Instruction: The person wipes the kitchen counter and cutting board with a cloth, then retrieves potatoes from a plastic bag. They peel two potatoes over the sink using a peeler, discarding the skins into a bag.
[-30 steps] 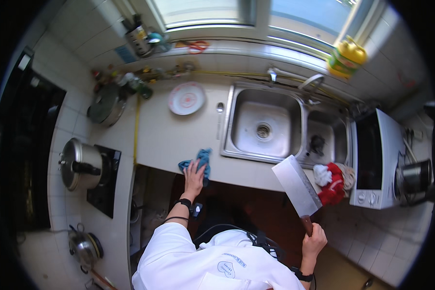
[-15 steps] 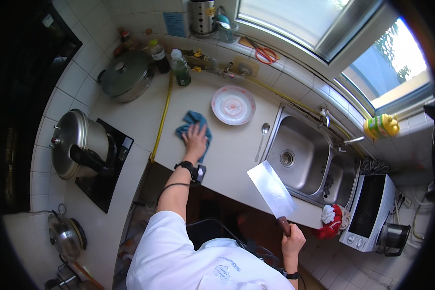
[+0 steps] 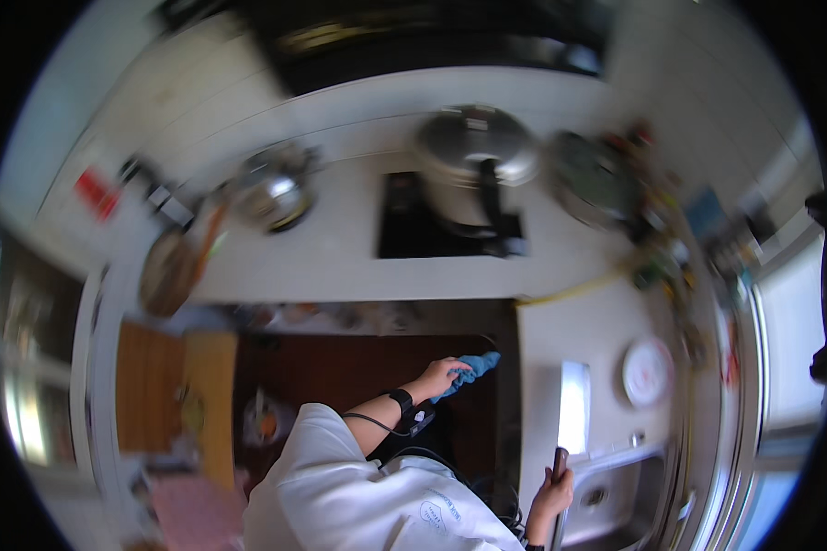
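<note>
My left hand (image 3: 441,372) grips a crumpled blue cloth (image 3: 476,365) in the air above the dark floor, left of the side counter (image 3: 560,326). My right hand (image 3: 553,491), lower right, is closed on the wooden handle of a cleaver (image 3: 574,409), its broad blade raised over the side counter near the steel sink (image 3: 616,505). A white plate with a red pattern (image 3: 645,372) lies on that counter, beyond the blade. The picture is smeared by motion toward its edges.
Along the far counter are a pressure cooker (image 3: 473,142) by a black cooktop (image 3: 404,234), a lidded pot (image 3: 590,184) and a steel kettle (image 3: 271,193). At the left are wooden boards (image 3: 152,386) and a pink item (image 3: 193,510). A window (image 3: 790,331) is on the right.
The view has swung left to face the cooktop counter. My left hand has lifted the blue cloth off the counter and clear of its edge. My right hand still holds the cleaver.
</note>
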`<act>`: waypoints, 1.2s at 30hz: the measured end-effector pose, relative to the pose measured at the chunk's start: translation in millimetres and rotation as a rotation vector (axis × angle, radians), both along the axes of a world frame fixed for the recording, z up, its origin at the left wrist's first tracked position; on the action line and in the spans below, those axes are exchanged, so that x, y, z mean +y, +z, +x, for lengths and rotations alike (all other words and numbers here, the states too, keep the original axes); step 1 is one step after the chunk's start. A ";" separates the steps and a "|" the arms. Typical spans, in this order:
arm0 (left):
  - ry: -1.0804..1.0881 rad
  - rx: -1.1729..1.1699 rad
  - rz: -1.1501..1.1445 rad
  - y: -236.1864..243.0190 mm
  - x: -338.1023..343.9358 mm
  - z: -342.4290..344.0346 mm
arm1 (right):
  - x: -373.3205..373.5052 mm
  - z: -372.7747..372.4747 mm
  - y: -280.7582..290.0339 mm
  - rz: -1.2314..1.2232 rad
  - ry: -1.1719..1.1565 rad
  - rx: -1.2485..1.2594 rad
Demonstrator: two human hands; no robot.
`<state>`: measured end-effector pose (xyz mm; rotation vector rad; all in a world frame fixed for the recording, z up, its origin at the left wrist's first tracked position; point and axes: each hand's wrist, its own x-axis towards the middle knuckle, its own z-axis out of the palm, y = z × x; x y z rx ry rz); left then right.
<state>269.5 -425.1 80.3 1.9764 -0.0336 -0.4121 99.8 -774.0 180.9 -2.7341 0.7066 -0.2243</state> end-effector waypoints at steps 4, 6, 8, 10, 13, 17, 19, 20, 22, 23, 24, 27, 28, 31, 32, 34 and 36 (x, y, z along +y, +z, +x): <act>0.745 0.107 0.103 25.1 99.4 -108.2 | 3.3 25.2 20.5 0.128 0.288 0.012; 1.012 0.203 -0.149 47.9 138.9 -175.1 | 15.1 32.5 43.1 0.168 0.426 0.023; 1.284 0.128 -0.414 49.3 181.7 -199.6 | 55.0 76.8 36.9 0.180 0.556 0.047; 1.525 0.078 -0.490 51.9 204.9 -246.2 | 92.0 92.3 37.8 0.150 0.655 0.059; 1.780 0.002 -0.702 44.0 229.9 -306.3 | 151.0 114.9 38.5 0.081 0.818 0.025; 1.883 -0.132 -1.087 27.2 265.1 -365.3 | 252.3 140.7 42.1 0.010 1.033 -0.066; 1.855 -0.208 -1.196 23.4 295.6 -380.8 | 310.1 150.2 42.1 0.033 1.083 -0.047; 1.806 -0.295 -1.263 23.9 313.0 -386.4 | 335.8 148.7 40.6 0.032 1.106 -0.066; 1.775 -0.421 -1.351 30.0 346.7 -394.6 | 399.8 154.1 36.3 -0.005 1.179 -0.156; 1.822 -0.475 -1.311 33.1 367.5 -397.2 | 428.4 153.8 33.2 -0.030 1.172 -0.134; 1.709 -0.487 -1.390 36.2 392.2 -403.8 | 455.1 153.7 29.0 -0.073 1.168 -0.135; 1.708 -0.714 -1.300 43.7 455.3 -400.4 | 525.3 164.6 20.0 -0.126 1.237 -0.144; 1.725 -0.661 -1.290 48.7 473.0 -397.3 | 547.2 167.1 18.7 -0.153 1.263 -0.179; 1.724 -0.655 -1.201 74.0 524.4 -386.9 | 597.0 172.4 19.2 -0.176 1.278 -0.065; 1.704 -0.688 -1.205 79.6 536.6 -381.2 | 610.7 172.8 19.1 -0.185 1.290 -0.081; 1.686 -0.625 -1.058 87.9 565.1 -376.6 | 639.2 174.7 19.5 -0.184 1.259 -0.028; 1.721 -0.635 -0.984 92.1 588.4 -368.2 | 667.0 178.5 16.8 -0.194 1.264 -0.006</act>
